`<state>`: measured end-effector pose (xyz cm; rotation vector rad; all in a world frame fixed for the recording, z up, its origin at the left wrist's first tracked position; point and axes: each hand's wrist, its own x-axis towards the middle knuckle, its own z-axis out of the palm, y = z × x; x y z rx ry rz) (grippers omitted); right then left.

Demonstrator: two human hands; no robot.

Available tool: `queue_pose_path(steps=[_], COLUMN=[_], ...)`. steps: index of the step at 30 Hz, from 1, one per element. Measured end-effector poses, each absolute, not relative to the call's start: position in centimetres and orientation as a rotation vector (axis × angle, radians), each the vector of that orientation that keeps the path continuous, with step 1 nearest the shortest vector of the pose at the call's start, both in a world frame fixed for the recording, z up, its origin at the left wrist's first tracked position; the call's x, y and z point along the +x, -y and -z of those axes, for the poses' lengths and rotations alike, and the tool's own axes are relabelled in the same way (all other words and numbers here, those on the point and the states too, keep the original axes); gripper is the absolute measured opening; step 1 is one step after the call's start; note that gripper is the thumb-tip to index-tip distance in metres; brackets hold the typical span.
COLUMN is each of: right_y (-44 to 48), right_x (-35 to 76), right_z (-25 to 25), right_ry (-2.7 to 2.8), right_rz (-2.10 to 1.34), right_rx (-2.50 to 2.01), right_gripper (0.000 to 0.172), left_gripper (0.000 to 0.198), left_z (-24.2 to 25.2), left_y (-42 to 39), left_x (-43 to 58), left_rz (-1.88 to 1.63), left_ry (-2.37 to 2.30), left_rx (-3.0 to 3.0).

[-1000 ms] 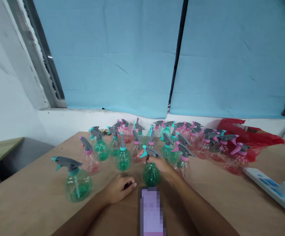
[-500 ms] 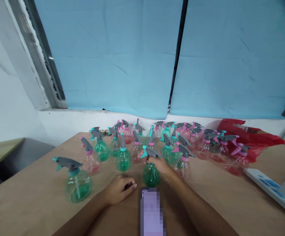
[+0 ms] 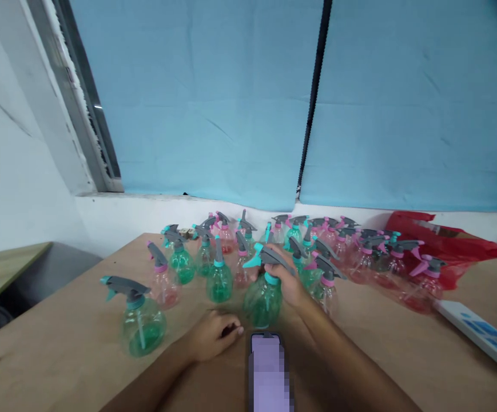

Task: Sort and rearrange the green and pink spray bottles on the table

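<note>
With the right hand [image 3: 286,279] closed round the neck of the green bottle [image 3: 262,304] just beyond the phone [image 3: 269,372], and the left hand [image 3: 214,335] loosely curled, thumb and fingers apart, a sideways swing could topple the pink bottle [image 3: 327,294] beside it.

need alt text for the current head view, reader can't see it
A person's right hand holds a green spray bottle by its neck at a brown table, while the left hand lies loosely curled near a phone. Behind stand many green and pink spray bottles, with a red plastic bag at right.
</note>
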<state>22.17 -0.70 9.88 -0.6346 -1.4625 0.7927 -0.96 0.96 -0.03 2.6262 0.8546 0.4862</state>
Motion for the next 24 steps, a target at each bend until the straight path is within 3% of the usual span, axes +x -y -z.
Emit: queue_pose_path(steps=[3,8,14,24], right_y=[2.1,0.9,-2.8,-3.7], right_x=[19.4,12.8,8.0,7.8], right_z=[-13.0,-15.5,-13.4,-10.6], right_ry=[1.402,1.595,1.775,1.839], right_rz=[-0.884,-0.652,-0.518,-0.518], right_rx=[-0.578,-0.679,-0.944,-1.060], right_gripper=[0.014,0.020,0.008,0.011], left_gripper=[0.032,0.032,0.022,0.020], left_z=[0.7,0.9,0.4,0.2], left_y=[-1.0,-0.9,-0.8,-0.5], left_x=[-1.3,-1.3,-1.2,-1.2], left_rz=[-0.608,-0.517,-0.525,-0.494], left_ry=[-0.797,-0.851,-0.796,-0.835], left_rx=[2.611,2.528,2.596,2.663])
